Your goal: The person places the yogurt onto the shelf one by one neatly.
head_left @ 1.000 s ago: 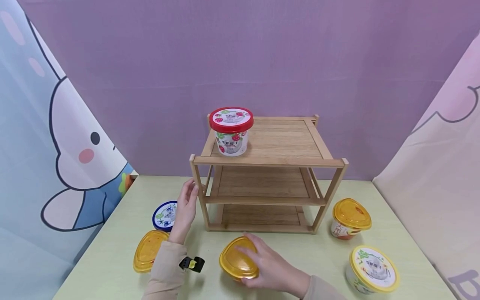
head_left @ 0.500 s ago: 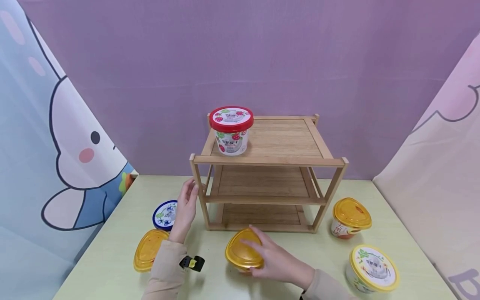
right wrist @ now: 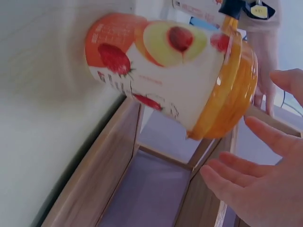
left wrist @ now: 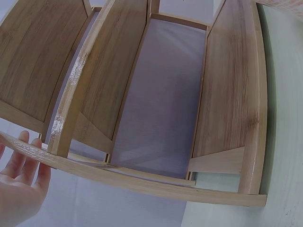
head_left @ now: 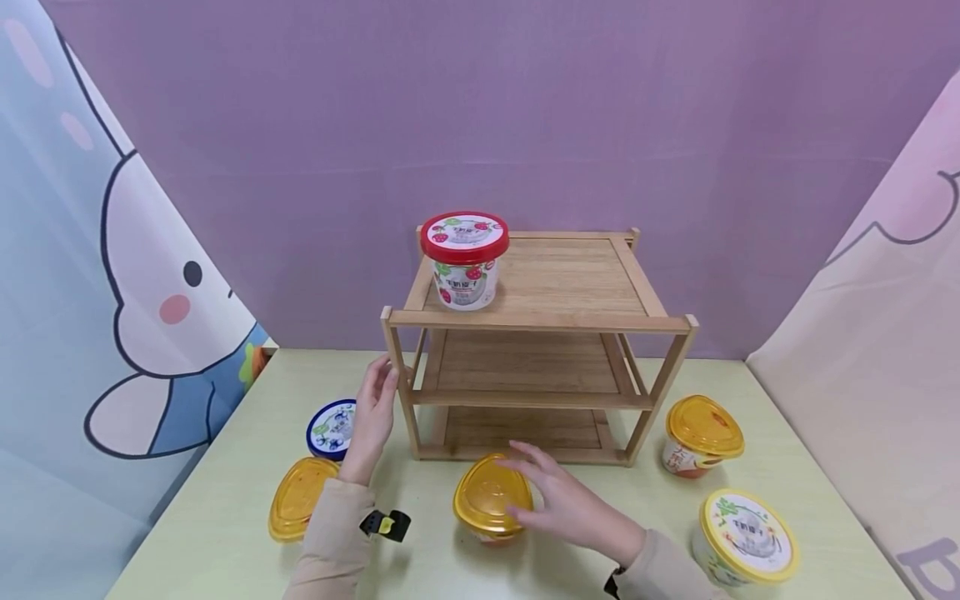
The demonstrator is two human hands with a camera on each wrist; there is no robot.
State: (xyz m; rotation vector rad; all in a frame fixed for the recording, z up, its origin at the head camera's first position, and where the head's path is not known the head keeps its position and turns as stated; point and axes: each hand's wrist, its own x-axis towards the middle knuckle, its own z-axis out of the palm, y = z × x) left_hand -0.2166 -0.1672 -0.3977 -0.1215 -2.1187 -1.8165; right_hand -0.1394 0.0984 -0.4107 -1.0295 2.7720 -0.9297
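Amber-lidded tub [head_left: 486, 500] sits left of the spread, empty right hand [head_left: 564, 503]; left hand [head_left: 372, 421] touches rack [head_left: 532, 319], grip unclear.

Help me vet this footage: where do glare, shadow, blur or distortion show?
Left wrist: white glare on the wooden rack, whose rails look bowed; right wrist: dim, small print on the cup blurred; head: highlights on its orange lid, faint shadow by its base.
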